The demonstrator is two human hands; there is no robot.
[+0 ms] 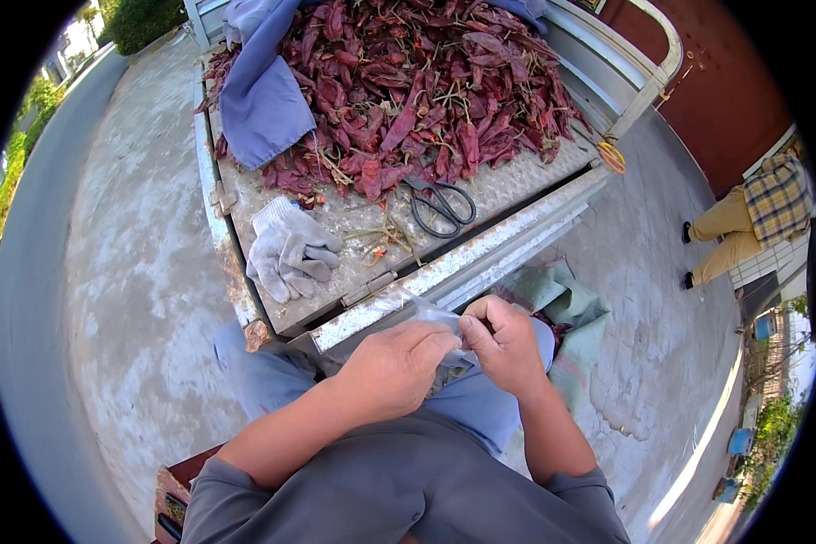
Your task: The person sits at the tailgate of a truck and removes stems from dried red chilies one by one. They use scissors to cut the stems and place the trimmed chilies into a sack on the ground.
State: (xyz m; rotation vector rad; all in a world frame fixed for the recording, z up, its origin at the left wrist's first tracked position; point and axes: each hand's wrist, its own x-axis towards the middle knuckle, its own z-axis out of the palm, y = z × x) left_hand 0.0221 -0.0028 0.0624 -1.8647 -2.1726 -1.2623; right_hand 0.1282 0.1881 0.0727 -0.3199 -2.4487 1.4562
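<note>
Over my lap, my left hand (pixel 397 367) and my right hand (pixel 508 346) are close together, fingers pinched on a thin clear plastic film (pixel 433 315). Whether it is a bag or a disposable glove I cannot tell. The film sticks up between the two hands, just short of the metal edge of a truck bed (pixel 358 325). A pair of grey-white knitted work gloves (pixel 290 256) lies on the bed, beyond my left hand. Black-handled scissors (pixel 442 208) rest to their right, against a big heap of dried red chili peppers (pixel 426 100).
A blue-purple cloth (pixel 261 113) drapes over the heap's left side. Loose stems lie near the scissors. A pale green sack (pixel 578 319) with some peppers sits on the ground at the right. Orange loops (pixel 611 158) hang at the bed's corner. Another person (pixel 766 213) stands far right.
</note>
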